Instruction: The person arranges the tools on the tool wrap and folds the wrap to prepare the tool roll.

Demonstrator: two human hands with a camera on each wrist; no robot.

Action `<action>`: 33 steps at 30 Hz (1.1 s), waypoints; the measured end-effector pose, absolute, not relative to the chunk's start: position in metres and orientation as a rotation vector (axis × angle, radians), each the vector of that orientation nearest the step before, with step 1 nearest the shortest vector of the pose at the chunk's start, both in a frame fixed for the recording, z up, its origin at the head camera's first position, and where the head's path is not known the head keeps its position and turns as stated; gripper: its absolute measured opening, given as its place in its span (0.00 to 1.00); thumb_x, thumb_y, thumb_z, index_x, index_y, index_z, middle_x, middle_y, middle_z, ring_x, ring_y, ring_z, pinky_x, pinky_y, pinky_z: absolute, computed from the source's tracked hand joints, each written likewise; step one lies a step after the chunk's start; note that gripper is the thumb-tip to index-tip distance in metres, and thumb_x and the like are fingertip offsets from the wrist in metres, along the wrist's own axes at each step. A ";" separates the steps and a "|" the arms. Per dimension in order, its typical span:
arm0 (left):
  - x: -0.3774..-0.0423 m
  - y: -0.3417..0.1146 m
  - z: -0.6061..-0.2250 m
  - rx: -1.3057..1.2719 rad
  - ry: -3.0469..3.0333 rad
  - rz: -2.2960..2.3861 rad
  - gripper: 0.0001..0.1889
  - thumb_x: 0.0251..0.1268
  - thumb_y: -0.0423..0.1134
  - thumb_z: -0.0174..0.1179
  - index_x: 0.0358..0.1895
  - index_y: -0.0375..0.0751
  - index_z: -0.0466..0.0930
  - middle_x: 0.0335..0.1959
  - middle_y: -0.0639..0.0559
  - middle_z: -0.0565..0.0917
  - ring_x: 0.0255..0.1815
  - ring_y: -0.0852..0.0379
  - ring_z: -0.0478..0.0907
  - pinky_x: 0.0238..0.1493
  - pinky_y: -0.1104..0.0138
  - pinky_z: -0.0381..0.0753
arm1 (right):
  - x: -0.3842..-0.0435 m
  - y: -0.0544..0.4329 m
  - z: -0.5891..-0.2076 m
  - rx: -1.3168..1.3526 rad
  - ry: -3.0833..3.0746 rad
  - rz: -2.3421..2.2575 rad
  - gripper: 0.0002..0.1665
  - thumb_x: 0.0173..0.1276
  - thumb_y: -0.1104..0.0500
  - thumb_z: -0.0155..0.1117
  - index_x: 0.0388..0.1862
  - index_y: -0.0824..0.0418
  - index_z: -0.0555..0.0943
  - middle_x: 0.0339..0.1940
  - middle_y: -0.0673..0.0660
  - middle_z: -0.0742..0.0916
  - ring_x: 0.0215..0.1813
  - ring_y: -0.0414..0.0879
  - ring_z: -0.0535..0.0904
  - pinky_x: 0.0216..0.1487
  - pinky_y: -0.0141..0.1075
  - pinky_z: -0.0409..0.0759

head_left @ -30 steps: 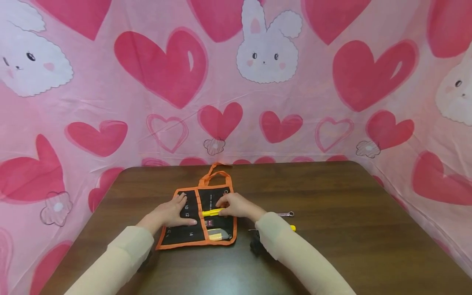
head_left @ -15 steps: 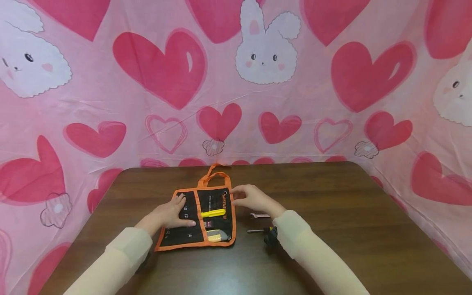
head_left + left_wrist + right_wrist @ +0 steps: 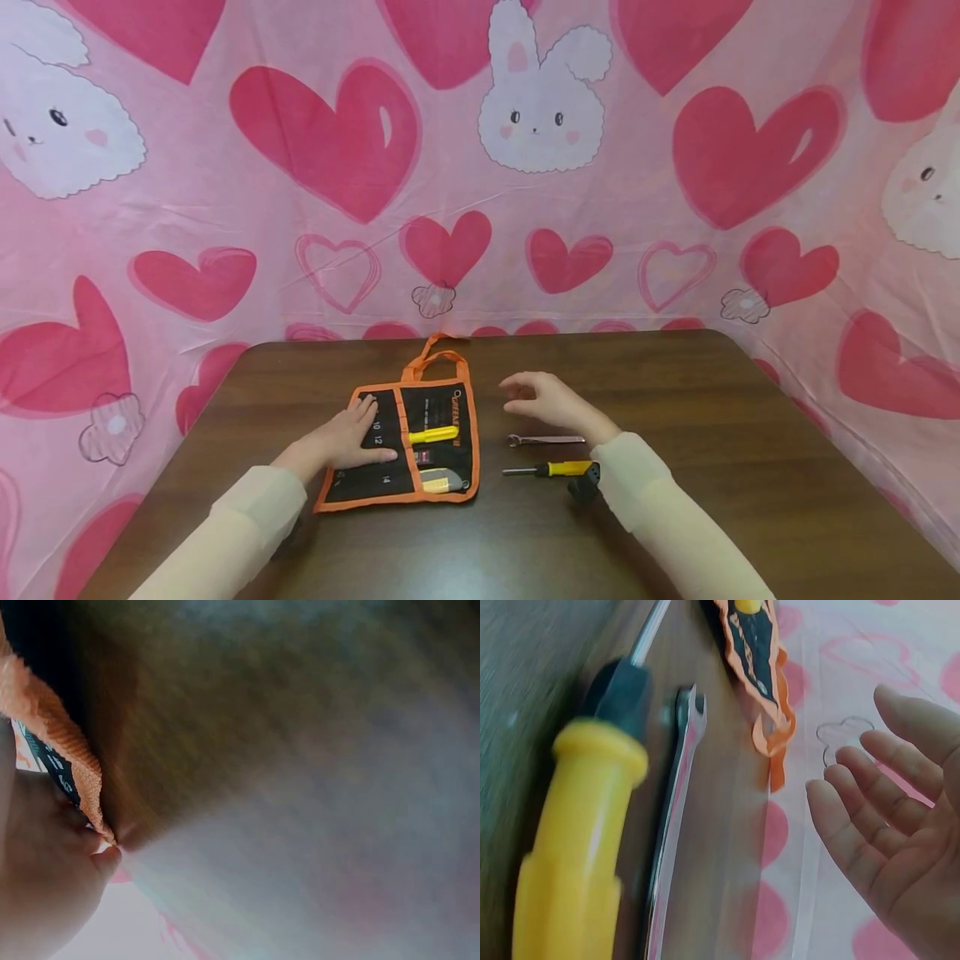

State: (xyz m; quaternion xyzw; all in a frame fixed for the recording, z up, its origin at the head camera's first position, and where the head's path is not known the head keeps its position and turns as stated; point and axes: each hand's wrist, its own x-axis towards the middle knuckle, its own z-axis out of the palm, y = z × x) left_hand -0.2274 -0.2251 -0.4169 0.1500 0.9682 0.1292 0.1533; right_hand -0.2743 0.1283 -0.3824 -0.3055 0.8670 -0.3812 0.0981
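Observation:
A black tool pouch (image 3: 360,482) with orange trim and an orange strap lies flat on the table, left of centre. My left hand (image 3: 348,435) rests on its left panel, fingers spread. In the pouch's right pockets sit a yellow-handled tool (image 3: 435,434) and a utility knife (image 3: 442,481) with a grey and pale yellow body. My right hand (image 3: 551,400) hovers right of the pouch, fingers relaxed and holding nothing. Below that hand lie a combination wrench (image 3: 546,440) and a screwdriver (image 3: 555,469) with a yellow and black handle, both also close up in the right wrist view.
The brown wooden table (image 3: 645,533) has its far edge against a pink cloth backdrop (image 3: 637,192) with hearts and rabbits. A black wrist camera (image 3: 584,485) hangs under the right sleeve, overlapping the screwdriver's handle end in the head view.
My right hand has let go of the yellow-handled tool in the pouch pocket and moved right, uncovering the wrench and screwdriver. My left hand stays on the pouch.

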 end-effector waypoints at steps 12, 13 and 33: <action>-0.228 -0.225 -0.416 0.453 2.777 0.353 0.56 0.50 0.71 0.53 0.69 0.25 0.49 0.70 0.31 0.48 0.69 0.34 0.44 0.64 0.45 0.50 | -0.274 0.172 -0.385 -0.811 2.573 -1.252 0.23 0.62 0.57 0.65 0.55 0.64 0.76 0.50 0.64 0.80 0.48 0.51 0.76 0.49 0.42 0.76; -0.228 -0.225 -0.416 0.448 2.776 0.357 0.56 0.50 0.71 0.53 0.69 0.25 0.49 0.70 0.31 0.48 0.69 0.34 0.44 0.64 0.45 0.50 | -0.274 0.175 -0.385 -0.806 2.573 -1.260 0.23 0.62 0.57 0.65 0.55 0.65 0.76 0.51 0.64 0.80 0.48 0.51 0.76 0.49 0.43 0.76; -0.229 -0.224 -0.415 0.424 2.768 0.367 0.56 0.49 0.71 0.54 0.69 0.26 0.50 0.70 0.32 0.48 0.69 0.34 0.44 0.63 0.44 0.51 | -0.268 0.213 -0.410 -0.784 2.530 -1.119 0.21 0.61 0.58 0.65 0.51 0.65 0.78 0.45 0.60 0.82 0.40 0.49 0.76 0.42 0.41 0.78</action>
